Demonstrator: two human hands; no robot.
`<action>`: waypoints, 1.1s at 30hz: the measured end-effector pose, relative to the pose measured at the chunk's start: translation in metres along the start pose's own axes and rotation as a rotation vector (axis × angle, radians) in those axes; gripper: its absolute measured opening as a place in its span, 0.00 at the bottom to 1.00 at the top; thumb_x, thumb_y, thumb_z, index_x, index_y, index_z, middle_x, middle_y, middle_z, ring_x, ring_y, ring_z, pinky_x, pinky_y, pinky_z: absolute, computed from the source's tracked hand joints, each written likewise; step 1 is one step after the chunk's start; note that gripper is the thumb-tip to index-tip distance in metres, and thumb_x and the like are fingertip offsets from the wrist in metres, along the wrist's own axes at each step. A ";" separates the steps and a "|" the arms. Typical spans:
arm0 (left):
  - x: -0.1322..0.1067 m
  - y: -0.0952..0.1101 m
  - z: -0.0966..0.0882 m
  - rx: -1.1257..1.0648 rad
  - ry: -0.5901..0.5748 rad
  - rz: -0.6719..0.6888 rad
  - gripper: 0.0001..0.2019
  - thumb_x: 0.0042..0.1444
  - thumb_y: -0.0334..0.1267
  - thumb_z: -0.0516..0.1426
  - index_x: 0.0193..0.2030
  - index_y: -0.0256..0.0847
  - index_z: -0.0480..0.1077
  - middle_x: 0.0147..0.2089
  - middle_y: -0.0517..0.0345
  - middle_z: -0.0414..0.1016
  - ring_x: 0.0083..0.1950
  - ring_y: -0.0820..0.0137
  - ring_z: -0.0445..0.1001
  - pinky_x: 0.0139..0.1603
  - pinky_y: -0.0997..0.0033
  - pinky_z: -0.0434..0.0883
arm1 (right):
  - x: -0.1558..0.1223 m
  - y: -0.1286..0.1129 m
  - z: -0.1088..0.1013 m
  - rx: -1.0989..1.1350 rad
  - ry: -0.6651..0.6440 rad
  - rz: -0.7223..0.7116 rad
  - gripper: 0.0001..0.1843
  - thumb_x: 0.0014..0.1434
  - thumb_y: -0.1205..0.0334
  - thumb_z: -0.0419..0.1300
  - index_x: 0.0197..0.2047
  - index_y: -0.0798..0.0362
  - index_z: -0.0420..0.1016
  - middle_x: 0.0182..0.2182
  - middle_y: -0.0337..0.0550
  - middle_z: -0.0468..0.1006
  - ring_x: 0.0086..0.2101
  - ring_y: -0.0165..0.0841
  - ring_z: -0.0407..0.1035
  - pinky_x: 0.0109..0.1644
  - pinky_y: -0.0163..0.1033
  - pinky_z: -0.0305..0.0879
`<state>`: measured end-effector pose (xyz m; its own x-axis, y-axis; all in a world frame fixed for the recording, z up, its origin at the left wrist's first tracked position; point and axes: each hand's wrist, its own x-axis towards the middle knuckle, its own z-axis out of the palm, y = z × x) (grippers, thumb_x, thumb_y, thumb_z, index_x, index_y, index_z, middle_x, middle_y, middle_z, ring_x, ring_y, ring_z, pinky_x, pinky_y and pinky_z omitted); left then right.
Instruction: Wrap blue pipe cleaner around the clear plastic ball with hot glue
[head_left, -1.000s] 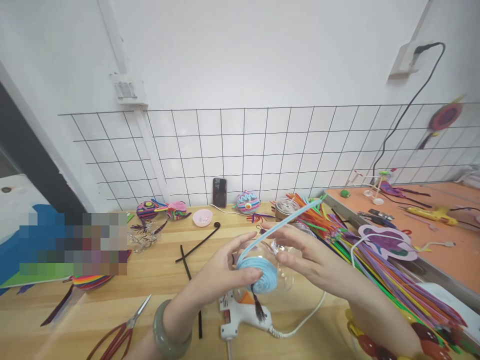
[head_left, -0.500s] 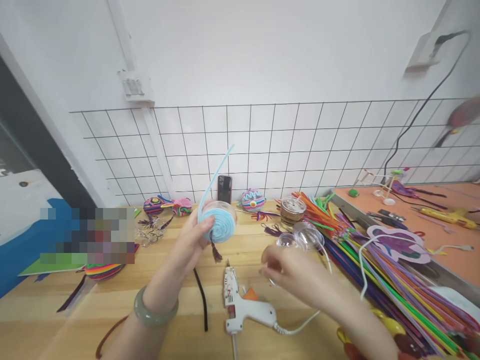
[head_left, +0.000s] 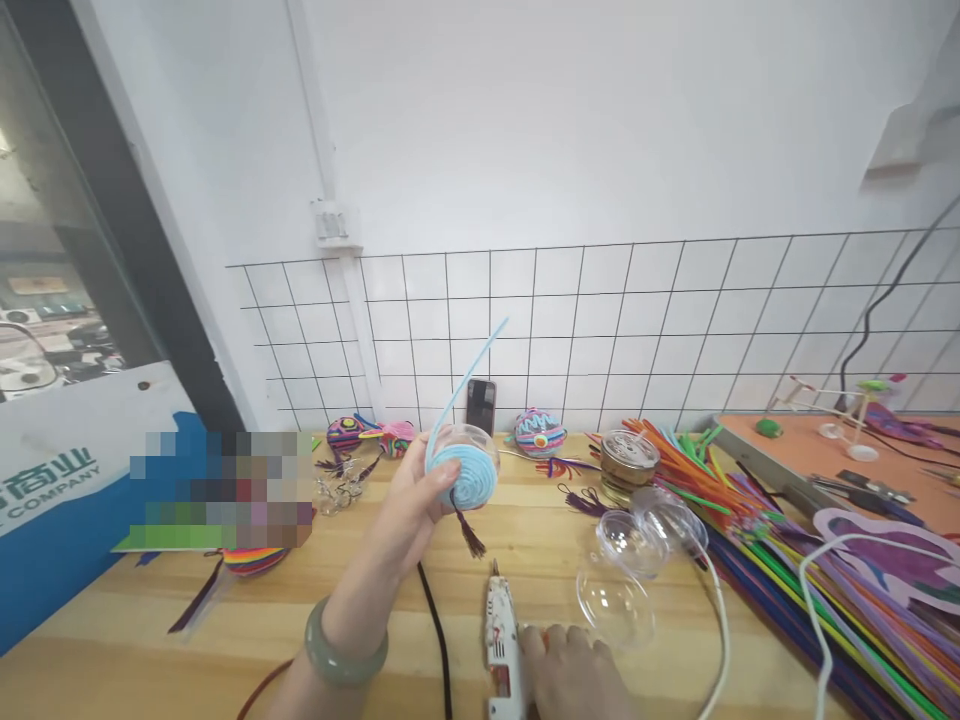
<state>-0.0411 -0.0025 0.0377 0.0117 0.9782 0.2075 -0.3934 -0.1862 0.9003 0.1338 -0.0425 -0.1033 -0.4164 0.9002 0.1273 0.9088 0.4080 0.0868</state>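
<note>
My left hand (head_left: 421, 490) is closed around a clear plastic ball (head_left: 457, 437), partly covered by a light-blue pipe cleaner coil (head_left: 474, 478). The thumb presses on the coil's left side, and the loose end of the pipe cleaner (head_left: 472, 368) sticks up to the right. From beneath the coil hangs a dark purple tassel (head_left: 471, 537). At the lower middle, my right hand (head_left: 574, 672) has its fingers curled over the handle of a white hot glue gun (head_left: 501, 632). The gun lies on the wooden table, nozzle pointing away from me; the hand hides its handle.
Clear plastic half shells (head_left: 616, 605) lie right of the glue gun. Behind them stands a round clear jar (head_left: 628, 470). Bundles of coloured pipe cleaners (head_left: 795, 560) cover the right side. A phone (head_left: 481, 405) leans on the wall beside a decorated ball (head_left: 540, 432).
My right hand has come down and left onto the glue gun's handle. The left hand still holds the ball with the coil. The whole view has shifted left.
</note>
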 end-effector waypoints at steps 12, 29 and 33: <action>0.009 -0.003 -0.017 0.127 0.093 0.152 0.31 0.46 0.41 0.67 0.56 0.42 0.63 0.55 0.48 0.70 0.53 0.60 0.71 0.46 0.65 0.71 | 0.005 0.059 -0.096 0.599 -0.147 -0.058 0.08 0.60 0.63 0.55 0.41 0.49 0.73 0.38 0.46 0.82 0.38 0.42 0.77 0.40 0.41 0.70; 0.012 -0.032 0.005 0.230 0.040 0.168 0.34 0.45 0.39 0.68 0.57 0.43 0.60 0.57 0.47 0.69 0.57 0.59 0.70 0.56 0.60 0.68 | -0.008 0.106 -0.134 1.134 0.034 -0.097 0.23 0.65 0.42 0.49 0.32 0.48 0.76 0.19 0.37 0.67 0.27 0.35 0.67 0.42 0.44 0.68; 0.011 -0.032 0.007 0.272 0.028 0.194 0.33 0.45 0.38 0.68 0.58 0.43 0.60 0.58 0.47 0.68 0.59 0.57 0.69 0.58 0.59 0.66 | -0.008 0.103 -0.131 1.118 -0.002 -0.051 0.24 0.65 0.41 0.48 0.30 0.48 0.75 0.21 0.39 0.69 0.33 0.38 0.68 0.46 0.45 0.63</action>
<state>-0.0222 0.0134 0.0138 -0.0666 0.9235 0.3778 -0.1263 -0.3834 0.9149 0.2275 -0.0277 0.0341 -0.4547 0.8784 0.1472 0.4036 0.3505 -0.8451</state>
